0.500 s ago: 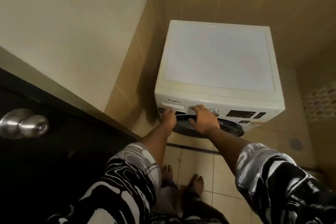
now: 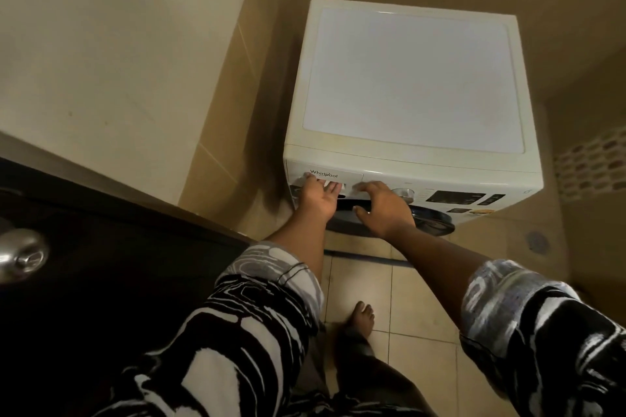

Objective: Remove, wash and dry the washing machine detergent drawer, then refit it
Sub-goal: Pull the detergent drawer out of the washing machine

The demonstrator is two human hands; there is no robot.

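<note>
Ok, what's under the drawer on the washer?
The dark round door sits below the drawer. The left hand and right hand cover the door's upper left, so that part is hidden.

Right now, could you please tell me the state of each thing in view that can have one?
detergent drawer: in the machine, front looks flush with the panel.
left hand: palm up, fingertips at the drawer's lower edge; grip unclear.
right hand: fingers spread, resting on the panel beside the drawer.
washer door: looks shut.
display: dark.
</note>
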